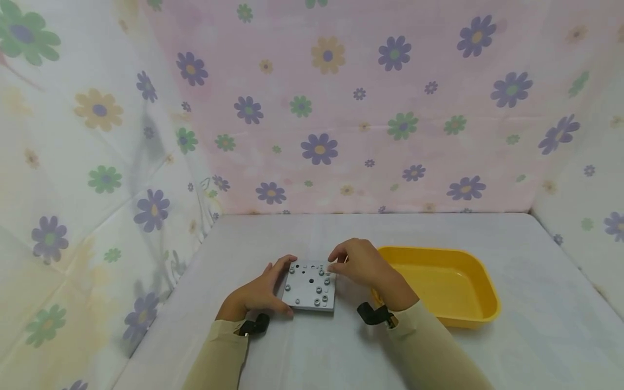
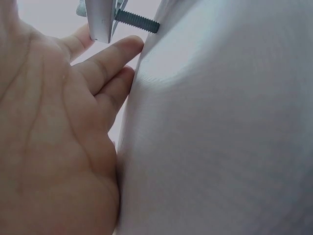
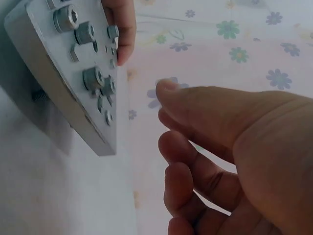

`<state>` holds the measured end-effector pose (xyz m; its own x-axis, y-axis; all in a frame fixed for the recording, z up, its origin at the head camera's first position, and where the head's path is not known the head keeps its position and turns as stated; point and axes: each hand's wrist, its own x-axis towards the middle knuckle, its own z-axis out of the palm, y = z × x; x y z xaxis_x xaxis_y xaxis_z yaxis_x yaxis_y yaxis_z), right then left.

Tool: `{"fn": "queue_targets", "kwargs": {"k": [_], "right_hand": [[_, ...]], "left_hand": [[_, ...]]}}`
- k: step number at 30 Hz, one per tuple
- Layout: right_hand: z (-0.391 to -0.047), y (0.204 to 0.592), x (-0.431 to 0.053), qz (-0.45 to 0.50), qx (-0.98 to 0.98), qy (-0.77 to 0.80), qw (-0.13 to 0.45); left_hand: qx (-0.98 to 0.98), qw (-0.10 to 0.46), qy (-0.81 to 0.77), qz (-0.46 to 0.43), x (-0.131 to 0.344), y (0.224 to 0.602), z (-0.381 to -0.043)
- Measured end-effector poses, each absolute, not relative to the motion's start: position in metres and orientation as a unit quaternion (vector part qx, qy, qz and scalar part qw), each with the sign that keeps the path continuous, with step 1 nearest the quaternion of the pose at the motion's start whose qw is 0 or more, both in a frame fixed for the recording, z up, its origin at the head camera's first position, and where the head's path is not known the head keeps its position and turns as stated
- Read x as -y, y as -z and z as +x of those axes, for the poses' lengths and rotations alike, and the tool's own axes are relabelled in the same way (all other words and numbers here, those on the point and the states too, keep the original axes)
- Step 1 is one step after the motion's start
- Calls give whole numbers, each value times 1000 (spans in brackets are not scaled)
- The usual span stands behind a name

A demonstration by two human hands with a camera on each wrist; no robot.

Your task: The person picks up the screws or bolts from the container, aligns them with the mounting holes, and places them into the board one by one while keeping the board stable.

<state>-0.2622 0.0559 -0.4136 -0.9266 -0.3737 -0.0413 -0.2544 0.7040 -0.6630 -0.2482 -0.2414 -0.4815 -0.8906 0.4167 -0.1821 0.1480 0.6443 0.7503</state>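
Note:
A square silver metal plate [image 1: 303, 295] with holes and several socket head screws [image 1: 318, 290] lies level in front of me. My left hand [image 1: 259, 293] grips its left side, thumb by the front corner and fingertips by the back one. Below the plate, a threaded screw end [image 2: 139, 22] sticks out in the left wrist view. Close to the back right corner hovers my right hand [image 1: 359, 262], its fingers loosely bent. In the right wrist view its thumb [image 3: 195, 105] and fingers are apart from the plate, with nothing visible between them.
A yellow plastic tray [image 1: 489, 287] stands on the white table [image 1: 273, 363] to the right, partly behind my right forearm. Flower-printed cloth [image 1: 351, 124] walls in the table at the back and both sides. Each wrist carries a small black device [image 1: 374, 314].

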Motion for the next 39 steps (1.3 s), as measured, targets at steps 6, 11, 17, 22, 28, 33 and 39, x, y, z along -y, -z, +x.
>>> {"fn": "queue_targets", "kwargs": {"k": [6,11,17,22,28,33,39], "right_hand": [[-261,406,-67,-182,-918,341,86],[-262,398,-76,-188,-924,323,82],[-266,394,-84,-202,-930,292,91],[-270,393,-93,-221,-930,277,101],[-273,393,-112,-241,-928,265,103],[-274,393,-127,-246,-929,254,106],[-277,396,-145,-259,-928,242,112]], "left_hand": [[-890,175,-390,159,242,481,-247],[-889,171,-395,156,241,478,-246],[-890,169,-393,157,242,480,-246],[-890,169,-394,156,243,481,-247],[-888,172,-395,162,242,481,-247],[-889,169,-394,162,242,482,-247],[-889,169,-397,156,241,481,-246]]}}
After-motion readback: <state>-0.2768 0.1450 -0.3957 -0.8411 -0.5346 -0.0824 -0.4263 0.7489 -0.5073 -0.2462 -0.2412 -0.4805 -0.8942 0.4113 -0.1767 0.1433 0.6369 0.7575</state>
